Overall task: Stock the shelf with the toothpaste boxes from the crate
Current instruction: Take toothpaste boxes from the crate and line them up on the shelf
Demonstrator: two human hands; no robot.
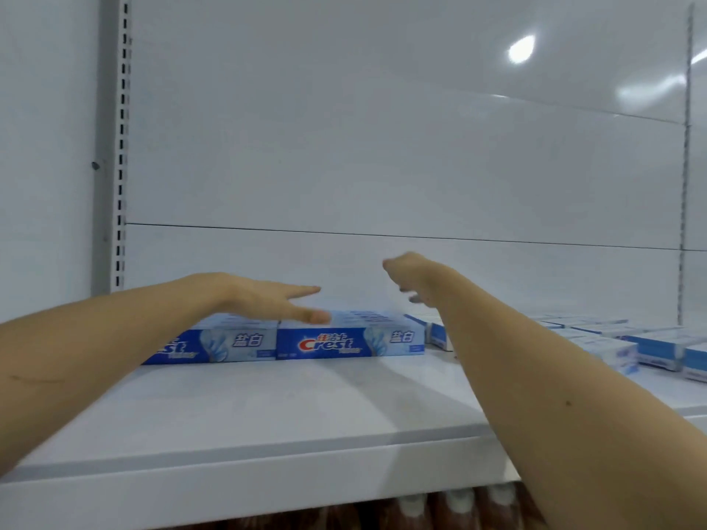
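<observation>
Shelf (267,411) boxes (350,338) partly hidden behind forearms.

blue Crest toothpaste boxes (350,340) lying flat, rowed on white shelf (267,407)

Two bare forearms, no sleeves, watch or rings | left hand (264,300) slim-fingered, short nails | right hand (411,275) motion-blurred | small mole on right forearm at 4 o'clock

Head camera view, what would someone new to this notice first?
Two bare arms reach over a white shelf: the left hand lies flat above a row of blue Crest toothpaste boxes near the back, and the right hand hangs blurred beside it. More boxes lie scattered at right.
</observation>
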